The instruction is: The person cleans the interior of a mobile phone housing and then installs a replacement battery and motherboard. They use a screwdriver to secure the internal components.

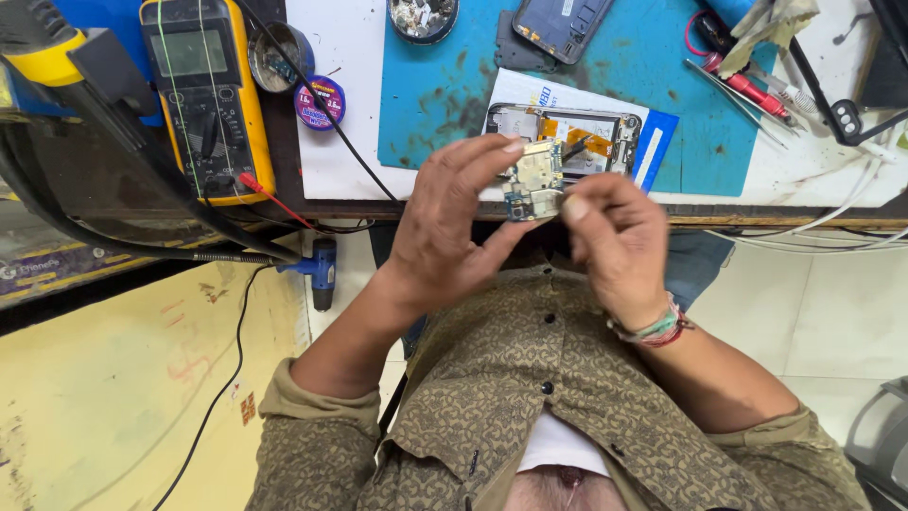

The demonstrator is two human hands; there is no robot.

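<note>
My left hand (449, 222) and my right hand (615, 237) are raised together just in front of the table edge. Between them is a small phone circuit board (534, 178) with metal shields. The left fingers grip it from the left and behind, and the right thumb and fingers pinch its right edge. Woven bands circle my right wrist. Just beyond the board, an opened phone frame (605, 128) with orange flex strips lies on a white and blue card on the blue mat (445, 90).
A yellow multimeter (203, 95) with red and black leads lies at the left, beside a solder spool (320, 102) and a small tin (270, 57). A phone back shell (560, 24), a parts dish (423, 17), tweezers (733, 95), a red tool (757, 93) and white cables (851, 203) are further back and right.
</note>
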